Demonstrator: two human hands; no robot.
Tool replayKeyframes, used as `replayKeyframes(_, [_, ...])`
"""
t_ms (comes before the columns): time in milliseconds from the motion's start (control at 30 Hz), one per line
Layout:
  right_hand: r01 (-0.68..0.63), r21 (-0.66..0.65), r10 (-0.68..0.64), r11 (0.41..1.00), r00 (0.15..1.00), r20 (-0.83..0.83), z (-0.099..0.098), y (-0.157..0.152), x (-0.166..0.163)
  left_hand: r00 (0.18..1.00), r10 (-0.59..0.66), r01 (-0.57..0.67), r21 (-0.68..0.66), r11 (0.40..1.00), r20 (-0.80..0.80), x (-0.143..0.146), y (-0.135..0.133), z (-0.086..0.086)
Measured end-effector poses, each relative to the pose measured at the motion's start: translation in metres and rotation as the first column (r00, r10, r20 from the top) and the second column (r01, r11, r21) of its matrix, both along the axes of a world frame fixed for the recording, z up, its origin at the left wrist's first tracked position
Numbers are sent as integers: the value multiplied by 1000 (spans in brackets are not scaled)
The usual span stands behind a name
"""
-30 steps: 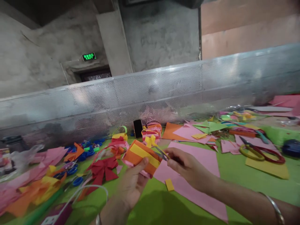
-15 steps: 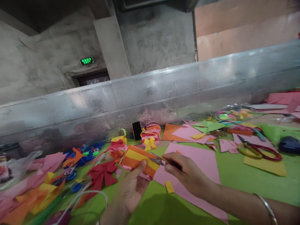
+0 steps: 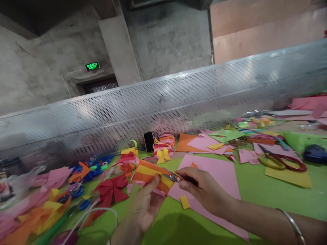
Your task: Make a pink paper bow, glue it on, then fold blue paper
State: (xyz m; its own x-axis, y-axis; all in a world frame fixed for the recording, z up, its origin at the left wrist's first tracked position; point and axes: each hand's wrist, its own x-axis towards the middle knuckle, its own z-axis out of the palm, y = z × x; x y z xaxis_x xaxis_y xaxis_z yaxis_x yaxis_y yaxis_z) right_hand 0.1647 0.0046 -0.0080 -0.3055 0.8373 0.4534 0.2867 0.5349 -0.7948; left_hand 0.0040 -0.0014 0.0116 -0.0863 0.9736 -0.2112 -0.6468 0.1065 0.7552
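My left hand (image 3: 146, 208) is closed on an orange and yellow striped felt piece (image 3: 143, 174) with pink along its lower edge. The thumb presses on its front face. In my right hand (image 3: 205, 191) is a pair of scissors (image 3: 173, 177), its handles mostly hidden by the fingers. The blades lie over the right part of the felt piece; whether they are cutting into it I cannot tell. Below the right hand, a small yellow felt scrap (image 3: 184, 202) rests at the edge of a large pink felt sheet (image 3: 217, 173).
Red-and-yellow-handled scissors (image 3: 281, 161) lie on yellow felt at right. Left of my hands are a red felt bow (image 3: 113, 190), blue-handled scissors (image 3: 83, 204) and felt scraps (image 3: 43, 217). A phone (image 3: 149, 142) leans against a perforated metal panel (image 3: 143, 98) behind small felt bags (image 3: 165, 144).
The scissor blades have moved slightly to the left over the striped felt piece. Both hands keep their hold, and the view has shifted a little.
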Motion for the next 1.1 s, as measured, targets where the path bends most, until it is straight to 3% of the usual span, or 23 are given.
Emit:
replayKeyframes(333, [-12,-45,11,999,1000,-17,1,1,0,998,-37,34,53,998,55,-1,5,-8])
replayKeyframes(500, [-7,-52,7,999,1000,-10,2,1,0,996,-63,64,-2,998,68,-1,3,-6])
replayKeyframes(1100, [20,-39,-19,999,999,27,10,1,5,998,20,-18,-30,999,65,1,2,-6])
